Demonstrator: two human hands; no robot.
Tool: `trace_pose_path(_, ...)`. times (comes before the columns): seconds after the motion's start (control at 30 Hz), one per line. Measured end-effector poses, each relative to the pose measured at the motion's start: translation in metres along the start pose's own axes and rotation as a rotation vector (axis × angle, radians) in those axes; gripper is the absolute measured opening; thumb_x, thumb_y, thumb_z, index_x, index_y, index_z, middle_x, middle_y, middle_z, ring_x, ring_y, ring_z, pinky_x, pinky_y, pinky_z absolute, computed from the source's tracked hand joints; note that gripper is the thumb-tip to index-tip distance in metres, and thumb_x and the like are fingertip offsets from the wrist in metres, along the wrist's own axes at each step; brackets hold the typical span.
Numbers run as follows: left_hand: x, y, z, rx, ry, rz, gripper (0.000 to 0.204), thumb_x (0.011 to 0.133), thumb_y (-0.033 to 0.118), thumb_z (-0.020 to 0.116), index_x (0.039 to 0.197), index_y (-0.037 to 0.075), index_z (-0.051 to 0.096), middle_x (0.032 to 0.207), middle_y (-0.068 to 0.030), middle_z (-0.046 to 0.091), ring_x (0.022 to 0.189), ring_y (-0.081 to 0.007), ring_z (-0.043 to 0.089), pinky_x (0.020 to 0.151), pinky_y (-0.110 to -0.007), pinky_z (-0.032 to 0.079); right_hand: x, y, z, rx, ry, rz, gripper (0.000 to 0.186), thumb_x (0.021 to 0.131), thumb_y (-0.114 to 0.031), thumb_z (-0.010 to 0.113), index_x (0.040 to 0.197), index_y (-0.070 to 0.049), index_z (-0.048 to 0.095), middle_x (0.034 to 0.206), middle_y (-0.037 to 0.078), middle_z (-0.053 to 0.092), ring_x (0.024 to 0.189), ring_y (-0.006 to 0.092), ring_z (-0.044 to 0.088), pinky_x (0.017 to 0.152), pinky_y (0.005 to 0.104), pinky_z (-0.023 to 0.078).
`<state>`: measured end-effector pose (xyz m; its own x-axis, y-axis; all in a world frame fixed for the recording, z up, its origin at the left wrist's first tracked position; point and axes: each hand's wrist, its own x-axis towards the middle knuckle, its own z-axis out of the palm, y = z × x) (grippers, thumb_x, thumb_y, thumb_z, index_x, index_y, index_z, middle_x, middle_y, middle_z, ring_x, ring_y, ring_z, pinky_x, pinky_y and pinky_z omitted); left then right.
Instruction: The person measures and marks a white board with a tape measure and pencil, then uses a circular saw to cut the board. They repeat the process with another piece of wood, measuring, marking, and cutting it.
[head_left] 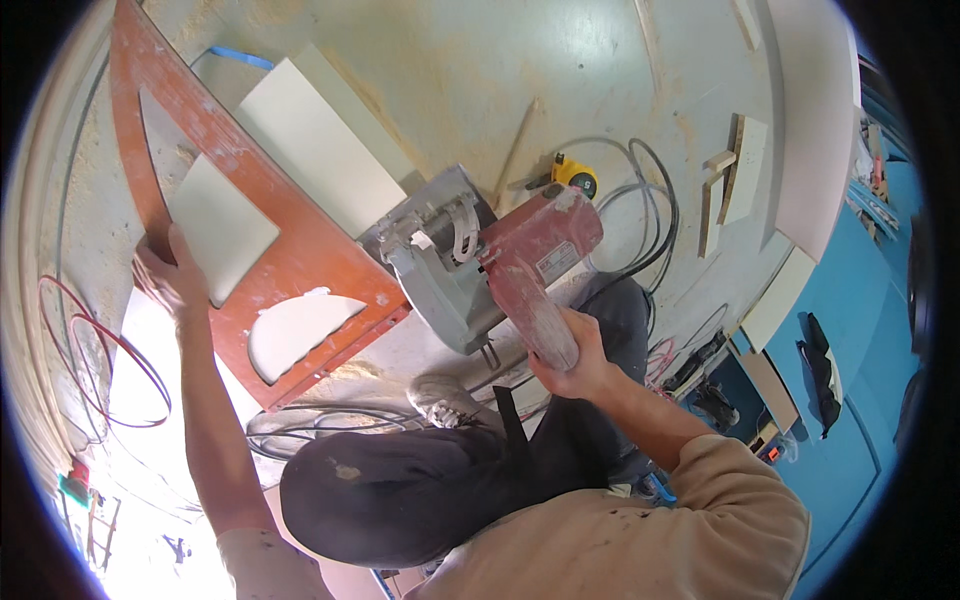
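My right hand [583,362] is wrapped round the rear handle of a red circular saw [540,235]. The saw's grey metal base and guard lie against the right end of a large orange triangular guide [290,240] with cut-out openings. At the guide's left side, my left hand [172,278] grips its edge beside the long opening. A pale board [315,145] lies under and beyond the guide, and its white surface shows through the cut-outs. The blade is hidden by the saw's body.
A yellow tape measure [574,176] and a coiled black cable [660,230] lie past the saw. Wood offcuts [738,170] sit farther right. More cable loops [300,428] lie near my shoe, and a red cord [90,350] at the left. Sawdust dots the floor.
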<state>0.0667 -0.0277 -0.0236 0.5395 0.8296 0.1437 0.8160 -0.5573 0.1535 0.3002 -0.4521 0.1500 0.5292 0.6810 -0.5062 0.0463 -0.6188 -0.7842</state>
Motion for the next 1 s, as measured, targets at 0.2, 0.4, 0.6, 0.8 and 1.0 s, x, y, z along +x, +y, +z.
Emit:
trace_pose_path(0.2,-0.003,0.006,0.0,0.031,0.019,0.081,0.047,0.09,0.04,0.059,0.109,-0.002,0.05,0.098,-0.0198,0.054,0.099,-0.0373,0.052,0.095,-0.05,0.035,-0.006,-0.001,0.004,0.03,-0.005,0.127,0.021,0.069,-0.002,0.065,0.09,-0.001,0.059,0.079,0.009,0.061,0.069,0.0203,0.06,0.065,0.0309,0.048)
trace_pose_path(0.4,-0.001,0.021,-0.016,0.054,-0.089,0.01,0.047,0.087,0.038,0.06,0.11,-0.002,0.048,0.1,-0.0189,0.053,0.103,-0.0365,0.049,0.099,-0.051,0.031,-0.014,-0.004,0.002,-0.016,0.009,0.124,0.026,0.072,-0.004,0.065,0.097,-0.001,0.06,0.083,0.01,0.063,0.076,0.0187,0.061,0.072,0.0305,0.048)
trace_pose_path(0.6,0.004,0.027,-0.022,0.021,-0.118,-0.008,0.046,0.087,0.035,0.06,0.109,-0.002,0.045,0.103,-0.0195,0.051,0.107,-0.0366,0.046,0.102,-0.053,0.027,-0.011,-0.009,0.002,-0.032,-0.007,0.158,0.032,0.071,-0.004,0.065,0.102,0.0,0.06,0.086,0.012,0.064,0.078,0.02,0.062,0.076,0.0319,0.048)
trace_pose_path(0.8,0.002,0.022,-0.021,0.033,-0.162,-0.013,0.043,0.086,0.031,0.061,0.108,-0.001,0.044,0.101,-0.019,0.05,0.104,-0.0368,0.047,0.099,-0.053,0.029,-0.006,-0.011,0.006,-0.072,-0.007,0.12,0.036,0.068,-0.006,0.069,0.103,0.0,0.062,0.088,0.019,0.064,0.079,0.0374,0.063,0.073,0.0379,0.05)
trace_pose_path(1.0,0.002,0.018,-0.018,0.032,-0.151,0.002,0.043,0.086,0.031,0.061,0.108,-0.002,0.044,0.1,-0.0187,0.05,0.102,-0.0367,0.047,0.098,-0.053,0.029,0.006,-0.02,0.004,-0.089,0.007,0.097,0.031,0.068,-0.002,0.067,0.099,-0.001,0.062,0.084,0.016,0.063,0.074,0.0307,0.063,0.07,0.0348,0.049)
